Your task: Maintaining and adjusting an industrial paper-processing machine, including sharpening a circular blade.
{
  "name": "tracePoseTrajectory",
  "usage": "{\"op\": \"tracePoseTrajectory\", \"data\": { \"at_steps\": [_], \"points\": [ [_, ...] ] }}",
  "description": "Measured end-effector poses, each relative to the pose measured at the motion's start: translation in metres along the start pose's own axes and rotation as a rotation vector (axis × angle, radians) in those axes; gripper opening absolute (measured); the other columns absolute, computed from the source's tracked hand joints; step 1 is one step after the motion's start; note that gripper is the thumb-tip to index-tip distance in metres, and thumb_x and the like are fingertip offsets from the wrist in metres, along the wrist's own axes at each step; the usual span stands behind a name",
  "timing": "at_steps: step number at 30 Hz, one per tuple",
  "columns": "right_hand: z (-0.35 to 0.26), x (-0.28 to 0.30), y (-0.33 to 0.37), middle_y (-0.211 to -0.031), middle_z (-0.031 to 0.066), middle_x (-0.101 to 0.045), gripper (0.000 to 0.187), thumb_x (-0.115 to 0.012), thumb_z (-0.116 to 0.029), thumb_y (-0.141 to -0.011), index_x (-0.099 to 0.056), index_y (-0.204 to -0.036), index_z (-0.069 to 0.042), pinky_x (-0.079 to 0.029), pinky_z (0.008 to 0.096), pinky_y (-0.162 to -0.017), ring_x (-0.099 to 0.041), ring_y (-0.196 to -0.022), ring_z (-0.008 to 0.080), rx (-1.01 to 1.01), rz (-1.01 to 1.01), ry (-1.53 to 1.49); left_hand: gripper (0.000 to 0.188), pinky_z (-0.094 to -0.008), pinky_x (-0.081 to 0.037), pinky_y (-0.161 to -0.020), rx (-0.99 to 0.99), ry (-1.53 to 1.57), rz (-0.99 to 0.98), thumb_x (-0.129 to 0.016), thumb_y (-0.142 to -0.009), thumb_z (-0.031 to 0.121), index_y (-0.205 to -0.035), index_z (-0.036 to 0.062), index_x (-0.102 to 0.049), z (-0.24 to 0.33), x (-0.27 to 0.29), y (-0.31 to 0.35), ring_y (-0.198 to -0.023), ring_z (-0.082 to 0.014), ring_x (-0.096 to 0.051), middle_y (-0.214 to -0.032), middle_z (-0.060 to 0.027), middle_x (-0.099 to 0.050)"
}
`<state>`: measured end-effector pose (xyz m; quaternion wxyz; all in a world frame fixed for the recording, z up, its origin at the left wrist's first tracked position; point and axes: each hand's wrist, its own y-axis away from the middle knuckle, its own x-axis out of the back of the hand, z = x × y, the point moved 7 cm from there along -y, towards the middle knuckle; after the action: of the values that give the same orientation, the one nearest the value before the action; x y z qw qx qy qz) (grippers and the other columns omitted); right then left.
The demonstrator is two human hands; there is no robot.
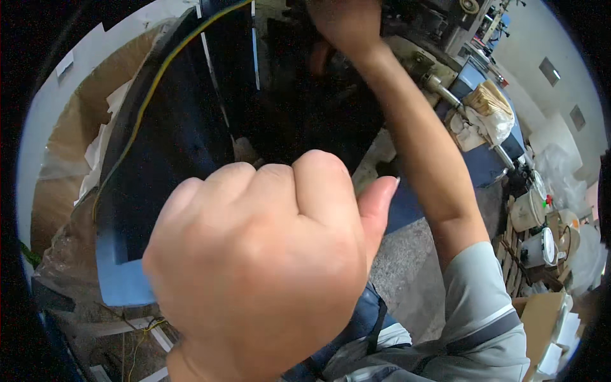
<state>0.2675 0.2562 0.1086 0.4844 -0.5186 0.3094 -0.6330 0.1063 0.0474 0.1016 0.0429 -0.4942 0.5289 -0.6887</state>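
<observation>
My left hand [261, 254] is a fist very close to the camera, knuckles upward and thumb tip sticking out on the right. Its palm side is hidden, so whatever it may hold does not show. My right arm stretches far forward, and the right hand [347, 25] is at the upper edge, over the dark part of a machine. Its fingers are cut off by the picture's edge and lost in shadow. Behind the left fist stands a large dark panel [172, 140] of the machine, with a light blue base corner [127, 283].
A yellow-green cable [149, 89] arcs along the panel. At right a metal shaft [445, 92] points toward a pile of tan cloths or gloves [490, 105]. White buckets [538, 245] and plastic bags stand farther right, with a cardboard box [541, 325] below. Grey concrete floor [407, 267] shows between.
</observation>
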Motion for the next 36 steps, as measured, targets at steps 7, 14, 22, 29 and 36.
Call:
{"op": "tracePoseTrajectory", "data": {
  "at_steps": [7, 14, 22, 29, 36],
  "points": [
    [0.017, 0.008, 0.003, -0.118, 0.0300, -0.066, 0.048, -0.080, -0.021, -0.086, -0.066, -0.124, 0.005, -0.045, 0.0595, -0.098, -0.059, -0.113, 0.0512, 0.005, 0.329, -0.193, 0.046, -0.0442, -0.040, -0.052, -0.036, -0.009, 0.066, -0.089, -0.075, 0.036, -0.067, 0.0099, -0.052, 0.005, -0.003, -0.007, -0.056, -0.0335, -0.054, -0.059, -0.0107, -0.050],
    [0.015, 0.000, 0.001, -0.126, 0.0298, -0.064, 0.053, -0.079, -0.022, -0.087, -0.064, -0.130, 0.004, -0.044, 0.0579, -0.104, -0.058, -0.116, 0.0520, -0.018, 0.256, -0.193, 0.045, -0.0442, -0.040, -0.052, -0.032, 0.001, 0.065, -0.088, -0.076, 0.035, -0.067, 0.0095, -0.052, 0.003, -0.005, -0.006, -0.056, -0.0336, -0.055, -0.059, -0.0108, -0.051],
    [0.030, -0.018, 0.002, -0.113, 0.0277, -0.068, 0.042, -0.076, -0.023, -0.088, -0.068, -0.119, 0.004, -0.048, 0.0577, -0.097, -0.062, -0.107, 0.0512, -0.114, 0.133, -0.231, 0.045, -0.0442, -0.041, -0.052, -0.029, 0.014, 0.035, -0.087, -0.077, 0.035, -0.067, 0.0098, -0.051, 0.003, -0.006, -0.001, -0.056, -0.0335, -0.054, -0.058, -0.0107, -0.050],
    [0.025, -0.009, -0.006, -0.113, 0.0291, -0.067, 0.037, -0.072, -0.019, -0.089, -0.067, -0.118, 0.005, -0.046, 0.0590, -0.094, -0.061, -0.105, 0.0504, -0.016, 0.170, -0.198, 0.045, -0.0440, -0.041, -0.052, -0.015, 0.037, -0.018, -0.087, -0.077, 0.035, -0.067, 0.0100, -0.051, -0.002, -0.006, 0.003, -0.056, -0.0328, -0.055, -0.058, -0.0099, -0.051],
    [0.036, -0.016, 0.008, -0.112, 0.0292, -0.067, 0.038, -0.074, -0.017, -0.086, -0.068, -0.116, 0.006, -0.048, 0.0578, -0.092, -0.062, -0.102, 0.0511, 0.013, 0.268, -0.115, 0.045, -0.0437, -0.042, -0.052, -0.003, 0.065, -0.048, -0.086, -0.078, 0.036, -0.068, 0.0101, -0.051, -0.003, -0.006, 0.003, -0.056, -0.0321, -0.055, -0.058, -0.0094, -0.052]
  ]
}}
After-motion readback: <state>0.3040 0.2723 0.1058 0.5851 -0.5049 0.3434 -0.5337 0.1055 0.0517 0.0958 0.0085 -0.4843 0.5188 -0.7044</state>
